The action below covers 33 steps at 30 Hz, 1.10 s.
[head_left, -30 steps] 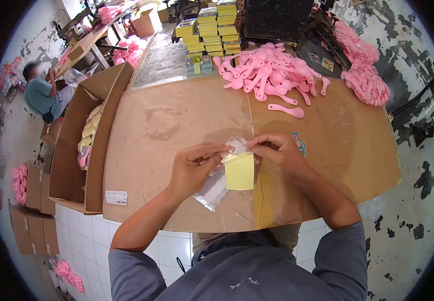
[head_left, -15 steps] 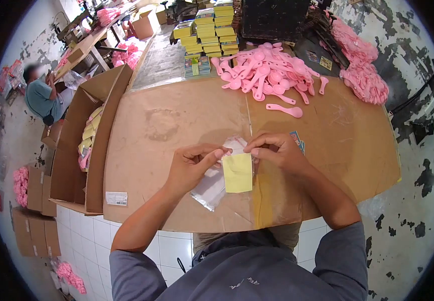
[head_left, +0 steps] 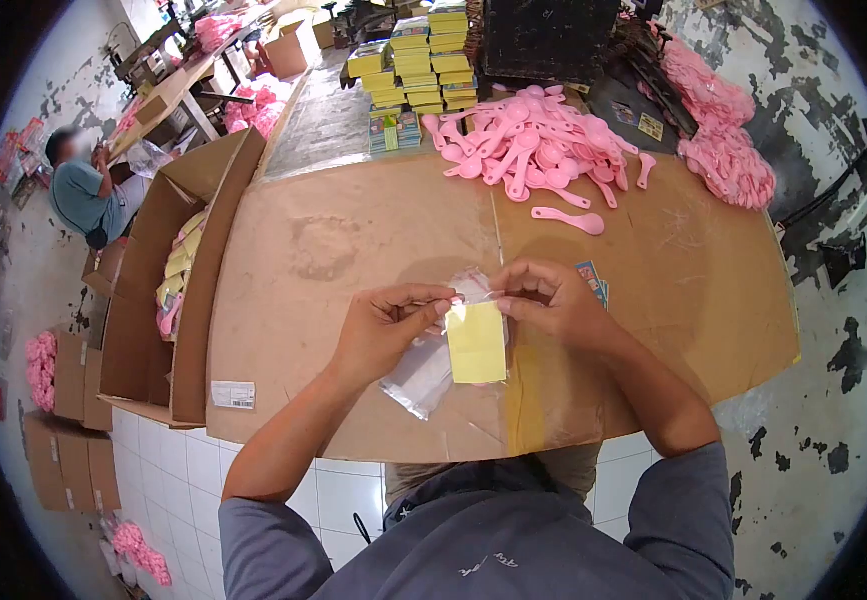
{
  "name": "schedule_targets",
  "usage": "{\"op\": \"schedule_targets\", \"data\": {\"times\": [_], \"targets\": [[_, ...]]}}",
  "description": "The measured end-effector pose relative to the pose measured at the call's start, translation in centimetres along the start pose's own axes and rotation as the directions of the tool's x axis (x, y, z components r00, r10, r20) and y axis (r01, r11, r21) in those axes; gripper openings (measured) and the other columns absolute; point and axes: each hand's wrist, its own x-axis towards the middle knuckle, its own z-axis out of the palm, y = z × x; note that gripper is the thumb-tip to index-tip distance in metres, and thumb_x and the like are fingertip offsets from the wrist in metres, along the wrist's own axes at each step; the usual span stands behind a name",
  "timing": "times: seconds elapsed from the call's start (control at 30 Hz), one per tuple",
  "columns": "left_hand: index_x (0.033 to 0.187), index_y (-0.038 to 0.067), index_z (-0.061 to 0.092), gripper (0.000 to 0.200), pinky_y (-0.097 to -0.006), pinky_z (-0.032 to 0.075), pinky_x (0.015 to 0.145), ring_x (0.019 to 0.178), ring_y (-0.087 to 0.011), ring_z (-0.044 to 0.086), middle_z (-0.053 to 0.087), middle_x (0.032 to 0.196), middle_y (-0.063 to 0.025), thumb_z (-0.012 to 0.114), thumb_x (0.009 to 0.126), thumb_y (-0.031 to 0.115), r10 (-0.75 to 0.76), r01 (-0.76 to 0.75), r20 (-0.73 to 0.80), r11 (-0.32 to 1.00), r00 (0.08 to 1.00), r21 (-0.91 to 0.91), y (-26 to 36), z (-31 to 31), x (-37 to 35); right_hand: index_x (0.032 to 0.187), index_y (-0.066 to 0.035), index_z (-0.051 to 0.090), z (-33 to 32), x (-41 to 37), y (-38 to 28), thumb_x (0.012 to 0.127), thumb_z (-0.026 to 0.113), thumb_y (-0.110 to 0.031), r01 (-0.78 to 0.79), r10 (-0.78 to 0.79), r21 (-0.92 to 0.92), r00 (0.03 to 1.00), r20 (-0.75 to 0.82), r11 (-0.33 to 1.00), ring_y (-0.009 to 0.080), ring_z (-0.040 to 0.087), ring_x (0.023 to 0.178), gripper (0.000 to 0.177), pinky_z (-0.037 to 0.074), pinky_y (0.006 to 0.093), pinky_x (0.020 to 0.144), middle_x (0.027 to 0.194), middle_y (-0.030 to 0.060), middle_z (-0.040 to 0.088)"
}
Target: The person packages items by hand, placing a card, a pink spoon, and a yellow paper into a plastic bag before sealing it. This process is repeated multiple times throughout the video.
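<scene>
In front of me a clear plastic bag with a yellow card [head_left: 476,345] in it is held up by its top corners. My left hand [head_left: 390,322] pinches the top left corner between thumb and fingers. At the top right corner my right hand [head_left: 550,302] has the same kind of pinch. Beneath and to the left lie more clear plastic bags [head_left: 419,380] on the cardboard. Small printed cards [head_left: 593,280] lie just beyond my right hand, partly hidden by it. A single pink scoop [head_left: 568,220] lies farther off.
A heap of pink scoops [head_left: 533,145] and stacks of yellow-edged cards [head_left: 413,65] stand at the back of the cardboard-covered table [head_left: 333,240]. On the left is an open carton [head_left: 223,270] holding packed pieces. A person [head_left: 88,190] sits beyond it.
The bag with the yellow card has shifted very slightly, and the right-hand fingers have moved a little along its top edge. Both hands keep their pinch.
</scene>
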Motion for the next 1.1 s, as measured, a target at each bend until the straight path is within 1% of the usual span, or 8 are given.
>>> {"op": "schedule_targets", "data": {"times": [0.3,0.5,0.63,0.7,0.8,0.9,1.0,1.1], "targets": [[0.121,-0.003,0.070,0.027,-0.0286,0.058,0.083,0.090,-0.0136,0.071,0.076,0.108,-0.0106,0.072,0.096,0.006,0.123,-0.147,-0.137,0.973,0.983,-0.180,1.8,1.2,-0.2,0.140,0.000,0.049,1.2,-0.6,-0.8,0.093,0.067,0.003,-0.074,0.058,0.106,0.988,0.146,0.992,0.0164,0.066,0.100,0.050,0.056,0.0301,0.080,0.112,0.0099,0.066],[0.115,-0.002,0.066,0.023,-0.0281,0.059,0.072,0.082,-0.0130,0.071,0.072,0.095,-0.0076,0.073,0.095,0.008,-0.066,0.059,0.158,0.997,0.985,0.050,1.6,-1.5,-0.6,0.144,-0.001,0.050,0.2,-0.5,-3.3,0.094,0.067,-0.004,-0.004,0.003,0.021,0.999,0.046,1.000,0.0173,0.068,0.102,0.052,0.056,0.0317,0.085,0.114,0.0101,0.069],[0.127,0.001,0.062,0.034,-0.0325,0.058,0.083,0.097,-0.0162,0.071,0.072,0.115,-0.0089,0.059,0.105,0.026,0.299,-0.307,-0.239,0.952,0.924,0.006,3.0,-8.0,-0.2,0.135,-0.003,0.060,-4.9,-0.6,-4.9,0.094,0.069,-0.012,0.067,-0.125,-0.428,0.986,-0.111,0.901,0.0184,0.068,0.106,0.043,0.054,0.0348,0.091,0.116,0.0103,0.069],[0.129,0.002,0.061,0.039,-0.0314,0.057,0.087,0.107,-0.0173,0.068,0.067,0.126,-0.0086,0.050,0.108,0.033,0.347,-0.629,-0.701,0.754,0.623,-0.186,5.8,-8.6,0.4,0.131,-0.002,0.064,-7.2,-1.4,-4.9,0.093,0.071,-0.014,0.038,-0.152,-0.609,0.979,-0.136,0.792,0.0206,0.067,0.106,0.040,0.054,0.0363,0.092,0.117,0.0112,0.068],[0.130,0.004,0.061,0.037,-0.0292,0.054,0.091,0.116,-0.0167,0.065,0.062,0.134,-0.0075,0.049,0.108,0.031,0.385,-0.656,-0.671,0.728,0.634,-0.201,6.2,-8.5,0.3,0.126,-0.002,0.067,-8.9,-2.2,-4.4,0.090,0.073,-0.014,-0.041,-0.094,-0.741,0.986,-0.139,0.671,0.0249,0.065,0.106,0.039,0.052,0.0378,0.094,0.116,0.0128,0.066],[0.127,0.005,0.065,0.031,-0.0297,0.055,0.078,0.093,-0.0148,0.068,0.070,0.116,-0.0067,0.063,0.100,0.020,0.425,-0.373,-0.277,0.901,0.862,0.221,1.4,-7.4,1.5,0.122,-0.001,0.069,-9.0,-2.8,-3.7,0.087,0.077,-0.016,-0.061,0.003,-0.758,0.997,-0.077,0.649,0.0278,0.062,0.107,0.038,0.051,0.0382,0.096,0.112,0.0132,0.064],[0.106,0.007,0.074,0.027,-0.0323,0.053,0.076,0.084,-0.0195,0.066,0.069,0.101,-0.0054,0.080,0.085,0.024,0.226,-0.090,-0.101,0.701,0.969,0.707,0.7,-1.5,0.7,0.114,-0.001,0.070,-8.7,-2.8,-2.4,0.084,0.080,-0.015,-0.017,-0.023,-0.769,0.999,-0.042,0.639,0.0287,0.060,0.109,0.034,0.049,0.0378,0.098,0.109,0.0129,0.063],[0.102,0.004,0.074,0.027,-0.0323,0.053,0.074,0.085,-0.0191,0.066,0.065,0.094,-0.0076,0.083,0.082,0.021,0.335,-0.205,0.041,0.470,0.941,0.859,-0.5,-0.5,1.0,0.105,-0.001,0.070,-8.7,-2.6,-1.8,0.082,0.081,-0.013,-0.036,-0.037,-0.746,0.996,-0.081,0.665,0.0284,0.060,0.109,0.029,0.048,0.0383,0.096,0.107,0.0121,0.063]]}}
